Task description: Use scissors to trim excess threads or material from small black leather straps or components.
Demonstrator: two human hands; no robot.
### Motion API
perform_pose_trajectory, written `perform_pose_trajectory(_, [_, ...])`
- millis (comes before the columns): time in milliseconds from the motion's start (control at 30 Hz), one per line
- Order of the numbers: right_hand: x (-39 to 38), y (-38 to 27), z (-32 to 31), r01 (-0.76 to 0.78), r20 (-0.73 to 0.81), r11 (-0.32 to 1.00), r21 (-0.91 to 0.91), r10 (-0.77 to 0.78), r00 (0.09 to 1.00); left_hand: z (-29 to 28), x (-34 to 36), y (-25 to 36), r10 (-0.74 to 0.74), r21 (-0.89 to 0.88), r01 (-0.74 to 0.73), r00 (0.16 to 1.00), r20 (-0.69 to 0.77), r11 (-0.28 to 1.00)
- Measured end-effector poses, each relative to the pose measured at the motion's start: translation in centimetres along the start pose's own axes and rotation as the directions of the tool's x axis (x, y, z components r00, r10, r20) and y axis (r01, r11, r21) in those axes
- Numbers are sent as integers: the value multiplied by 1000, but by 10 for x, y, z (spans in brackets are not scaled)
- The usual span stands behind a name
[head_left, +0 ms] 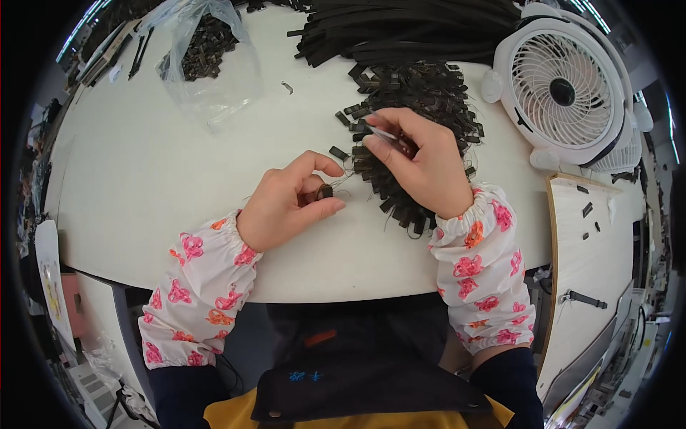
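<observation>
My left hand (282, 207) is curled over the white table, its index finger and thumb apart. In its bent fingers sits a small black strap tab (326, 191), with fine loose threads around it. My right hand (427, 157) is closed on a slim pair of thread snips (384, 134), their far end pointing up and left; the fingers cover much of them. Below and behind this hand spreads a heap of short black strap tabs (407, 89) with thread ends sticking out. One loose tab (339, 153) lies between my hands.
Long black straps (414, 28) lie along the table's (179, 157) far side. A clear plastic bag (236, 86) of small dark pieces (211, 46) stands far left. A white fan (561, 89) is at far right, near a board (589, 236) with scraps on it.
</observation>
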State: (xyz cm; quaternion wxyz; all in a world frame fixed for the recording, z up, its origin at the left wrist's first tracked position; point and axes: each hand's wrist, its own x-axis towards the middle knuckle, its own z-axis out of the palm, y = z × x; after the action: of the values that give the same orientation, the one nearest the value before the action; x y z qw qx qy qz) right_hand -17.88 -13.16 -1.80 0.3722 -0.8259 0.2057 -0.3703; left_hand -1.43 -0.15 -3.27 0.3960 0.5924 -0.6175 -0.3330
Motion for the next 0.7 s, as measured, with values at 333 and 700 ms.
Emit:
perform_pose_trajectory(333, [-9, -5, 16, -96, 447, 995, 40, 68, 892, -12, -3, -7, -45, 82, 42, 998, 40, 996])
perform_pose_trajectory(700, [-3, -2, 15, -277, 457, 960, 44, 227, 860, -148, -97, -96, 93, 758, 269, 913, -397, 594])
